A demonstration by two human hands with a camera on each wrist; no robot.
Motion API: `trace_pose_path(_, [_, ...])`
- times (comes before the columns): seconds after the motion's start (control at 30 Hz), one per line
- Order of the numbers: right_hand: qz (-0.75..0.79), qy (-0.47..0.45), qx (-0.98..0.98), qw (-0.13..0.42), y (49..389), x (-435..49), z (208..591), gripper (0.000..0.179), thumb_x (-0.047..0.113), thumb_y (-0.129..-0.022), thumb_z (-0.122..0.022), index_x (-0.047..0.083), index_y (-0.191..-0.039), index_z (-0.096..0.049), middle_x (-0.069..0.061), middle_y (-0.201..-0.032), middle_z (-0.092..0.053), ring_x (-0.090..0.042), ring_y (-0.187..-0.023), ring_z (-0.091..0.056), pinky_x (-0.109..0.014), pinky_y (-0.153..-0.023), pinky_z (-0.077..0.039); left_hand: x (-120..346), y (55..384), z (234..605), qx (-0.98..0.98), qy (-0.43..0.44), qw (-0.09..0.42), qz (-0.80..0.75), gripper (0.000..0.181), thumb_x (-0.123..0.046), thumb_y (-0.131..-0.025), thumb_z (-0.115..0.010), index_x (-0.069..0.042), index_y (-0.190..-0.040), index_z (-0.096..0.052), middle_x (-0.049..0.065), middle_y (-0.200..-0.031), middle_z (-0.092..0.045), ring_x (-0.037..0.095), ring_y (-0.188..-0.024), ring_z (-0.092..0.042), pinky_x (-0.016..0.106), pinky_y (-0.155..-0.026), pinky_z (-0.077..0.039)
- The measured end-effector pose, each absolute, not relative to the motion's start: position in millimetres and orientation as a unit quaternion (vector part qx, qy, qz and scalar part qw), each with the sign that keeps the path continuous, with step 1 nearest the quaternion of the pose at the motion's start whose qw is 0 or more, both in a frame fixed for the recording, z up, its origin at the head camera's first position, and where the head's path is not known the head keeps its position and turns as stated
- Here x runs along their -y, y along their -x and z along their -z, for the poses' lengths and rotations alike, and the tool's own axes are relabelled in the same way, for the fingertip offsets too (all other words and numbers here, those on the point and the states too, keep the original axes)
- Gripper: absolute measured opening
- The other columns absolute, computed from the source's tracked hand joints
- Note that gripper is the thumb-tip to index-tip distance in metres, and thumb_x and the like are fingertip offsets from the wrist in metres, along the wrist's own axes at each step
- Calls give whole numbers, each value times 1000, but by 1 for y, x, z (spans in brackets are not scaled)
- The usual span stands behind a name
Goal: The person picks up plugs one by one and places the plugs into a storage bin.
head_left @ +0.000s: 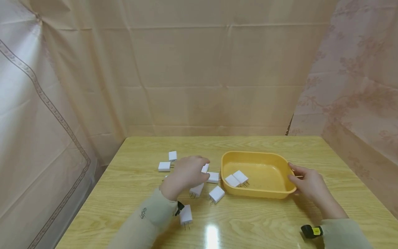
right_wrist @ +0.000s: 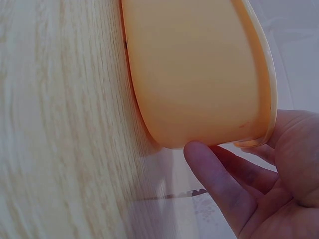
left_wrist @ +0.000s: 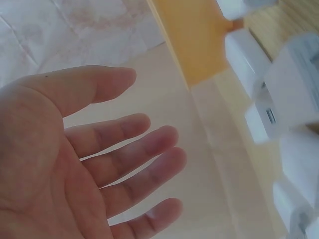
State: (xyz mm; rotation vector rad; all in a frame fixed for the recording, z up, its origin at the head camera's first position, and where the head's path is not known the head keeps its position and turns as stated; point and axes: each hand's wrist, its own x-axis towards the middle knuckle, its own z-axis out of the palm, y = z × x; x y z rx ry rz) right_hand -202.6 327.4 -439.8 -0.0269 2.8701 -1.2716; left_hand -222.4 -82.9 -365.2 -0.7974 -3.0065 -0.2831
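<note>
A beige curtain (head_left: 199, 76) hangs behind the wooden table (head_left: 124, 207). Right of its centre, the yellow tub (head_left: 267, 173) points lengthwise roughly along the back edge, its right end pinched by the right hand (head_left: 311, 182). The left hand (head_left: 188, 173), fingers loosely extended, hovers among scattered white chargers (head_left: 216, 194); two chargers (head_left: 240, 176) inside aim their prongs near-rightward.
</note>
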Motion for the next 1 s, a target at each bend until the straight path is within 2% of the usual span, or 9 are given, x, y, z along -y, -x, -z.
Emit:
trace_pose_path(0.2, [401,1,-916,10,202,-328,439,59,17,-103,-59,-3,-154,-36,-40,-131,-53,-29,-92,-68,-33,-64,-60,100,223,368,958,259,26,121,43,-32,-93,-72,-11,-130,-69,5,-127,-69,26,-114,-66,44,-90,-55])
trace_pose_path(0.3, [401,1,-916,10,202,-328,439,60,17,-103,-59,-3,-154,-36,-39,-130,-54,-29,-92,-68,-33,-64,-60,107,223,368,960,249,24,122,45,-35,-93,-72,-11,-131,-69,5,-126,-69,25,-113,-66,45,-90,-55])
trace_pose_path(0.77, [406,5,-914,4,203,-326,438,59,16,-102,-61,-4,-153,-38,-40,-131,-53,-29,-91,-68,-34,-63,-60,144,224,372,970,192,26,147,43,-29,-91,-73,-10,-130,-69,6,-117,-72,25,-106,-68,46,-87,-54])
trace_pose_path(1.0, [408,9,-913,1,202,-327,440,59,16,-103,-60,-5,-153,-38,-40,-130,-54,-29,-92,-68,-33,-62,-60,161,226,372,971,166,16,168,45,-30,-92,-71,-9,-132,-68,8,-120,-71,27,-110,-66,48,-91,-53])
